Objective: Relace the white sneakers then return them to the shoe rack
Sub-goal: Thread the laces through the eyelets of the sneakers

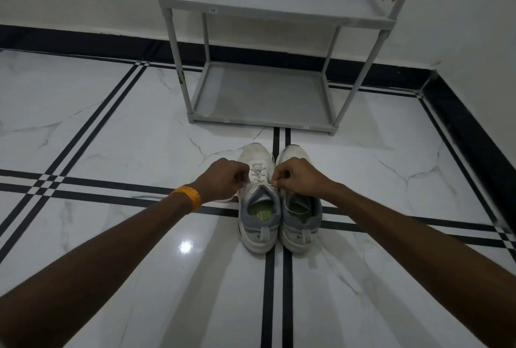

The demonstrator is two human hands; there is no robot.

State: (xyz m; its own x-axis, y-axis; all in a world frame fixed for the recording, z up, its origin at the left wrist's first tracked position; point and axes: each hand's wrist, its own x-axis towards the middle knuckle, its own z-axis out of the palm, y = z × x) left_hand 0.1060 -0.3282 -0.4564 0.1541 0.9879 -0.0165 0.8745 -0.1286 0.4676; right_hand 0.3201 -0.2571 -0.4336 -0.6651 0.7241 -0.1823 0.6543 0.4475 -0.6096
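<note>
Two white sneakers with grey collars stand side by side on the floor, toes pointing away from me. The left sneaker (258, 224) has its lace (259, 173) crossed through the lower eyelets. My left hand (227, 178) pinches one end of that lace at the shoe's left side. My right hand (297, 177) pinches the other end, hovering over the tongue area of the right sneaker (300, 222), and hides that shoe's lacing. The lace runs taut between both hands across the left shoe's throat.
A grey two-tier shoe rack (259, 121) stands against the wall just beyond the shoes, both shelves bare. The floor is glossy white marble with black stripe lines. A black skirting runs along the back and right walls. An orange band (190, 197) circles my left wrist.
</note>
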